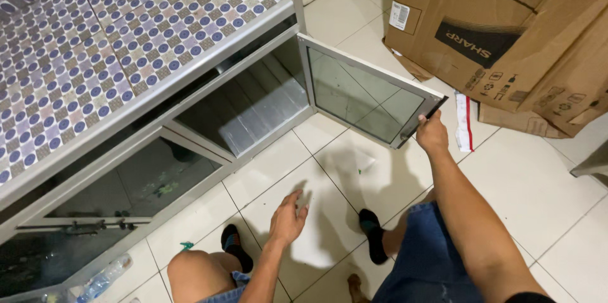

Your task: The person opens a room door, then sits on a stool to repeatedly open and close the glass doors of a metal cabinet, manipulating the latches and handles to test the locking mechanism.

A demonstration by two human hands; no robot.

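Cabinet door point(367, 95), glass pane in a grey metal frame, stands swung wide open off the low cabinet point(190, 81) with the patterned tile top. Right hand point(432, 133) grips the door's free edge at the dark handle strip, fingers curled tight round it. Left hand point(288, 219) hangs low over the white floor tiles point(538, 202), fingers loosely spread, holding nothing. Step in hand, by my read: working the door on its hinge. Next move calls for a steady swing without flexing the glass. Cardboard boxes point(506, 31) sit just beside.
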